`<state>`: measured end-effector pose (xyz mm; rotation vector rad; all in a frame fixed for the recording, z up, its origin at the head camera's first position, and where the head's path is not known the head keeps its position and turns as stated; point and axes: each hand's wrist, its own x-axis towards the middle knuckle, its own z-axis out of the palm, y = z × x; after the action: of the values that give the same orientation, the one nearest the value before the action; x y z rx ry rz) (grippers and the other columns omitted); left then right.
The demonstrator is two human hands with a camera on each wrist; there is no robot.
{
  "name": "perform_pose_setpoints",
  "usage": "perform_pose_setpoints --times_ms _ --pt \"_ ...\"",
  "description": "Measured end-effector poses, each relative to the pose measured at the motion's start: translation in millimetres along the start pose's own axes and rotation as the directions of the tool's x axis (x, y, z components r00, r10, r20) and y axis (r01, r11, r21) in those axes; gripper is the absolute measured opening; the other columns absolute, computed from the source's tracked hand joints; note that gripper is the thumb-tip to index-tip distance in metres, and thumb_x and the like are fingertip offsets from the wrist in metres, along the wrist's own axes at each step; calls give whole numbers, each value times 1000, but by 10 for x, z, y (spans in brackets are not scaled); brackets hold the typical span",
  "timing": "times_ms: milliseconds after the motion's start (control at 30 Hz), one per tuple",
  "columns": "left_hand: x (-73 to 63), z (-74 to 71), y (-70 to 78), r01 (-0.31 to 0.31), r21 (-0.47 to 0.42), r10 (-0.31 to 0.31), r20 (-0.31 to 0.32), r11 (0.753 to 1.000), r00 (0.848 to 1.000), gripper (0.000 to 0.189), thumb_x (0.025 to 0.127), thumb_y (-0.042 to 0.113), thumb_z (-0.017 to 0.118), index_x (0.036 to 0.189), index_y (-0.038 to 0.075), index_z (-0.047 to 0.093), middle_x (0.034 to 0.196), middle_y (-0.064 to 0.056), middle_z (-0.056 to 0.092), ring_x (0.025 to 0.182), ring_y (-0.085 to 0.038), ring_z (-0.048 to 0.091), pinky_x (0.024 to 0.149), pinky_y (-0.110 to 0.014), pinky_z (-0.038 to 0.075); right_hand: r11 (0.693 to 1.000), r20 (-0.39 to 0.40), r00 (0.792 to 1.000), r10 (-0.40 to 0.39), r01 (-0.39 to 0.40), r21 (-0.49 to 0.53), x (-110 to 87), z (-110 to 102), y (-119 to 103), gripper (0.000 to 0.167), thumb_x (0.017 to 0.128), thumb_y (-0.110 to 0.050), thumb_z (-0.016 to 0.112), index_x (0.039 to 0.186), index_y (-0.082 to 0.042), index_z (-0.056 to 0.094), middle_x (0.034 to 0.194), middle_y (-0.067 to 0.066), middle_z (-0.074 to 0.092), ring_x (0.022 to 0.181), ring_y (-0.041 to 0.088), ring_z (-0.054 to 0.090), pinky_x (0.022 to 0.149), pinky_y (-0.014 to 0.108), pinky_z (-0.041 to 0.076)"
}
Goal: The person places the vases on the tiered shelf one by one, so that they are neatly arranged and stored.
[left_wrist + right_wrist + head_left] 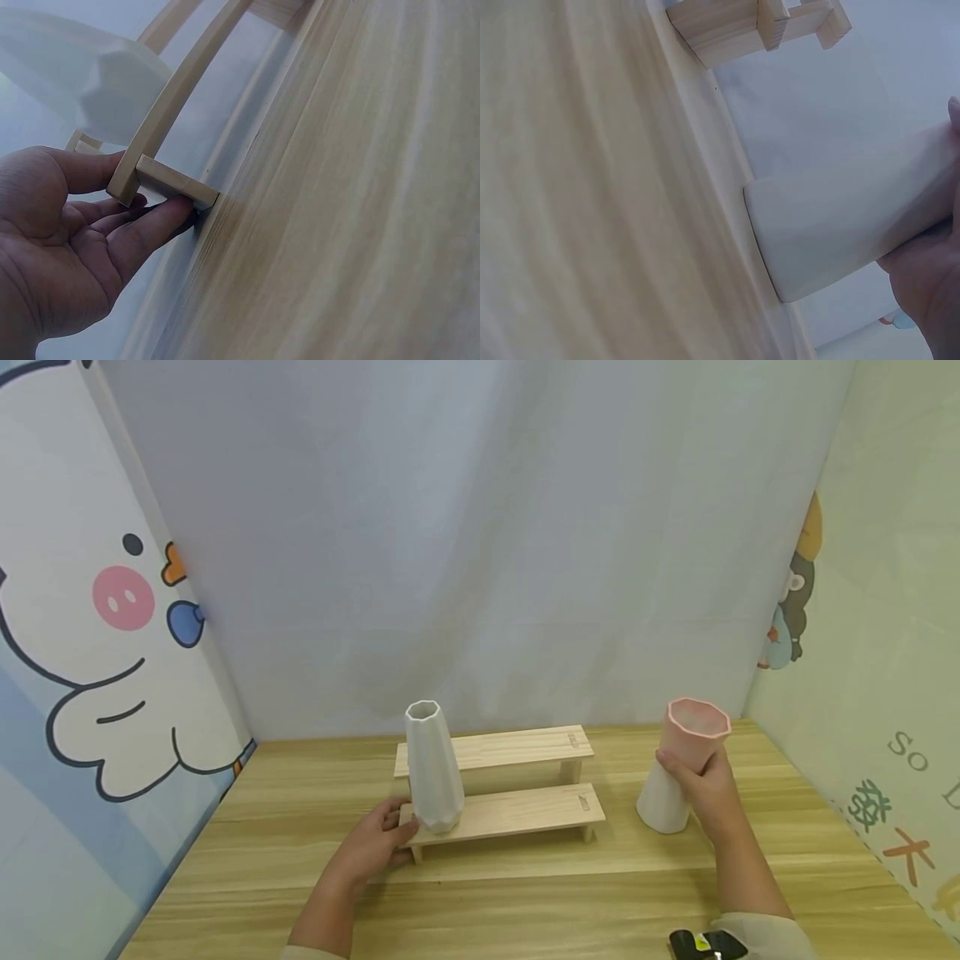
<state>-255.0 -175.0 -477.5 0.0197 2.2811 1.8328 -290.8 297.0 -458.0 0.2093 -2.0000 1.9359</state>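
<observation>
My left hand point(375, 842) grips the left end of the low front step of a two-step wooden stand point(510, 812). In the left wrist view the thumb lies on top of the board point(180, 97) and the fingers reach under it by the leg point(176, 180). A white faceted vase point(435, 768) stands upright on that step, near the thumb. Over on the right, my right hand point(708, 789) holds a pink-and-white vase point(663, 797) around its narrow middle, pink rim up. Its white base point(780, 240) meets the tabletop in the right wrist view.
The higher back step point(517, 749) of the stand is behind the front one. A wood-grain table point(525, 902) runs back to a pale cloth backdrop point(480, 568). Printed cartoon panels point(97, 610) close off the sides. A black strap device point(705, 943) is at the right wrist.
</observation>
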Motion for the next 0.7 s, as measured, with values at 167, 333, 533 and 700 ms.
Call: perform_pose_setpoints --times_ms 167,333,533,700 --pt "-18 11 9 3 -8 -3 -4 1000 1000 54 97 23 63 145 8 42 146 -25 45 126 -40 54 91 -45 57 1000 4 1000 -8 8 0 -9 -2 -15 62 93 -5 65 143 -20 32 123 -3 48 106 12 51 84 19 50" --pt "-26 12 12 -4 -6 4 -1 1000 1000 54 97 22 62 146 8 42 146 -26 45 125 -40 55 91 -45 57 1000 -12 1000 -4 4 0 -25 -4 -47 59 92 -5 66 140 -20 35 121 -4 50 105 11 53 84 18 50" --pt "-14 7 9 -1 4 1 4 1000 1000 57 97 26 63 146 8 41 148 -27 42 128 -41 52 92 -44 57 999 -34 999 14 -15 -29 -41 -59 -95 56 92 -7 67 138 -22 37 119 -6 52 104 9 53 83 15 50" --pt "-14 2 3 4 -2 -4 2 1000 1000 57 97 27 64 146 9 41 149 -26 42 129 -41 52 91 -44 57 998 -47 998 32 -34 -59 -58 -135 -175 54 92 -11 68 135 -23 37 117 -7 52 102 7 54 81 13 50"
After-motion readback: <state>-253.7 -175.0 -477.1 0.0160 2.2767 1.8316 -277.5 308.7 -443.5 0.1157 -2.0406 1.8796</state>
